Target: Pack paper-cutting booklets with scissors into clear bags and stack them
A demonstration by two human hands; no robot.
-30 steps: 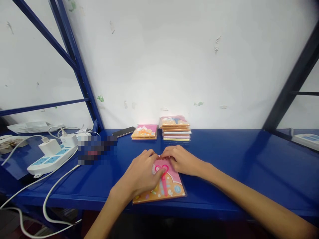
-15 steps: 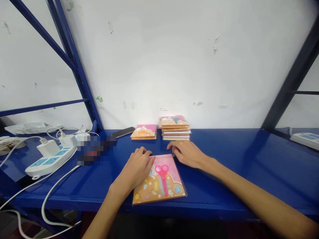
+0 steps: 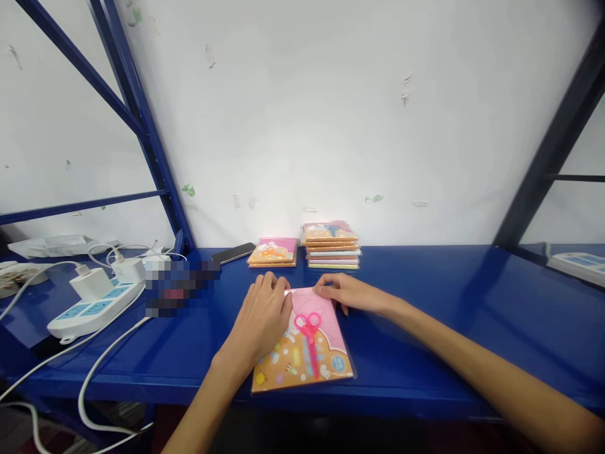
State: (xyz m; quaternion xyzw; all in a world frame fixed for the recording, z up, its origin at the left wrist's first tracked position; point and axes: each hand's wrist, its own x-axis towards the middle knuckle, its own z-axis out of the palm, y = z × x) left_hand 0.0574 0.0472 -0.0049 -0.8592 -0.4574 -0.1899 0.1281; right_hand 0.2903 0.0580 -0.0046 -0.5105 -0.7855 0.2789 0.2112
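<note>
A plastic-wrapped booklet (image 3: 295, 356) with a pink and orange-brown cover lies near the front edge of the blue table. Pink scissors (image 3: 311, 340) show on its cover, handles toward the far side. My left hand (image 3: 265, 315) is closed on the booklet's upper left edge, thumb on the cover and fingers bent over the side. At the upper right corner, my right hand (image 3: 347, 293) pinches the booklet, with some fingers below the corner. The far edge looks slightly raised.
Against the wall stand a short pile of similar booklets (image 3: 273, 251) and a taller stack (image 3: 331, 243). A dark phone (image 3: 233, 253) lies left of them. A white power strip (image 3: 97, 309) with chargers and cables occupies the left side; a blurred patch hides something beside it.
My right hand has come down and left onto the booklet's upper right corner and closed on it. The booklet's far edge has lifted a little. My left hand stays on the left edge.
</note>
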